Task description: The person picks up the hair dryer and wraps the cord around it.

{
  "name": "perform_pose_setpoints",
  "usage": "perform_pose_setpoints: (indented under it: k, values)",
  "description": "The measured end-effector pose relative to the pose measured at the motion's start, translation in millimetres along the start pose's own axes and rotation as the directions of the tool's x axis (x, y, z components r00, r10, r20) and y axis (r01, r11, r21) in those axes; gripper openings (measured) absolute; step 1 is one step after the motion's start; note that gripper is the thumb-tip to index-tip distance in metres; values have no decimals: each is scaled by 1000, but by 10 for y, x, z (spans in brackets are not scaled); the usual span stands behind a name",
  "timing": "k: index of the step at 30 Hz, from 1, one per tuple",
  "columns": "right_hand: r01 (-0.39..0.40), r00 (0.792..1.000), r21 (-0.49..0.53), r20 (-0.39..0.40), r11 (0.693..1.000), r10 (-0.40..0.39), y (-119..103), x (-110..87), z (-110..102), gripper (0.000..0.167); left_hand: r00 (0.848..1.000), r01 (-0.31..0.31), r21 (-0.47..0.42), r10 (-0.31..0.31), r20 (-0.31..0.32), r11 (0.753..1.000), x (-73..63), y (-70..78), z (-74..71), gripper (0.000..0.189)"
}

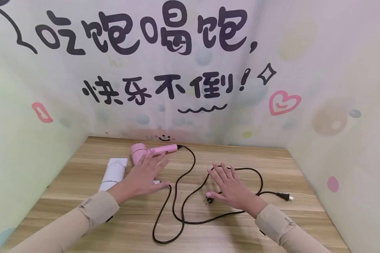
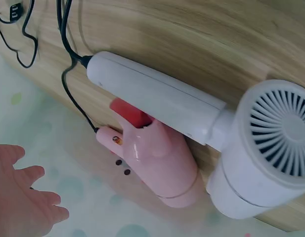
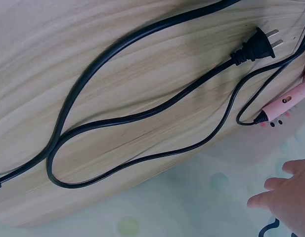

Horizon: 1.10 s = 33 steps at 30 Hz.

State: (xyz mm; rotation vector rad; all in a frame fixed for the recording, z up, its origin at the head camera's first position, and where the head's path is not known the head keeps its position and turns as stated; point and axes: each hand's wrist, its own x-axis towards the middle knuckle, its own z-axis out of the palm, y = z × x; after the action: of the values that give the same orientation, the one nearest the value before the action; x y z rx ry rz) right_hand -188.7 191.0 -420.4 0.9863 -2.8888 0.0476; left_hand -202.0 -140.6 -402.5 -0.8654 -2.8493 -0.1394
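In the head view my left hand [image 1: 142,177] is held palm down with fingers spread, above a white hair dryer [image 1: 115,170] and partly covering it. A pink hair dryer [image 1: 139,151] lies just beyond its fingertips. The left wrist view shows the white hair dryer [image 2: 157,96] in front of the pink hair dryer [image 2: 167,165]. My right hand [image 1: 232,188], also spread flat, hovers over looped black cords [image 1: 206,222]. Beside its thumb lies a black two-pin plug [image 1: 210,200], also seen as the plug [image 3: 256,47] in the right wrist view. Neither hand holds anything.
A second black plug [image 1: 284,196] lies right of the right hand. The cords curl across the middle of the wooden table [image 1: 92,239]. A printed cloth wall [image 1: 164,119] stands at the table's back edge, with more walls at both sides.
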Motion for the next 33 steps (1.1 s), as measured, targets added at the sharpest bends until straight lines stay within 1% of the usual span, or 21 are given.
perform_pose_setpoints:
  k: [2, 5, 8, 10, 14, 16, 18, 22, 25, 29, 33]
  values:
    - [2, 1000, 1, -5, 1000, -2, 5, -2, 6, 78, 1000, 20, -18, -20, -10, 1000, -18, -47, -11, 76]
    - [6, 1000, 4, -17, 1000, -6, 10, -5, 14, 78, 998, 53, -16, -53, -23, 998, -40, -127, -8, 76]
    - [8, 1000, 1, -19, 1000, -8, 13, -5, 27, 78, 997, 74, 2, -74, -39, 997, -70, -210, 0, 77]
    - [8, 1000, 0, -20, 1000, -8, 14, 0, 34, 78, 996, 76, 17, -75, -56, 997, -94, -266, 3, 78]
    - [12, 1000, -3, -22, 1000, -12, 15, 16, 42, 78, 992, 91, 19, -89, -85, 996, -164, -368, -15, 79]
    - [11, 1000, -3, -19, 1000, -12, 13, 25, 44, 78, 990, 113, 12, -112, -85, 993, -201, -425, -20, 79]
    - [15, 1000, -3, -21, 1000, -15, 10, 35, 48, 78, 986, 147, 3, -147, -78, 989, -241, -487, -24, 78]
    - [10, 1000, 13, -26, 1000, -10, 25, 24, 47, 78, 973, 228, -9, -228, -32, 974, -297, -614, -40, 79]
    - [-7, 999, 48, -35, 999, 9, 49, 13, 30, 78, 965, 258, -15, -259, -35, 966, -340, -729, -39, 79]
    - [-38, 998, 77, -39, 996, 41, 89, 5, 8, 78, 957, 281, -22, -282, -66, 959, -399, -872, -18, 78]
    - [-47, 998, 71, -35, 996, 49, 106, -6, 6, 78, 944, 325, -21, -325, -46, 946, -467, -969, 15, 81]
